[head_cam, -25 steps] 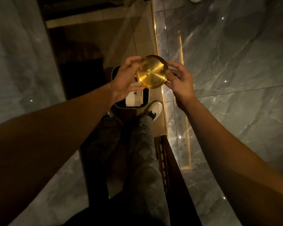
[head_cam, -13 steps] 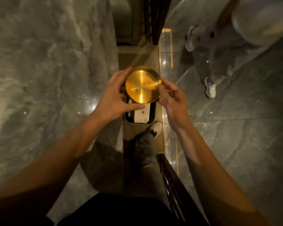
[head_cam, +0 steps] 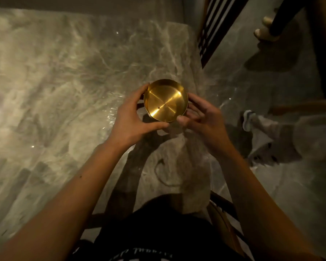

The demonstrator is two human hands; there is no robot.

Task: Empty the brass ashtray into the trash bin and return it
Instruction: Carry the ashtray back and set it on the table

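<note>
The round brass ashtray (head_cam: 165, 100) is upright, its shiny inside facing me with only a tiny dark speck in it. My left hand (head_cam: 135, 120) grips its left rim, thumb curled under the near edge. My right hand (head_cam: 201, 119) holds the right side, fingers behind and thumb at the near rim. Both hands keep it just above a grey marble tabletop (head_cam: 64, 81). The trash bin is out of view.
A dark slatted wooden chair back (head_cam: 213, 29) stands at the far right of the table. Another person's legs and light shoes (head_cam: 256, 127) are on the marble floor to the right. A second dark chair frame (head_cam: 224, 213) sits by my right hip.
The view has swung away from the floor and the trash bin to the marble tabletop. The ashtray has turned from tilted over the bin to upright, still in both hands.
</note>
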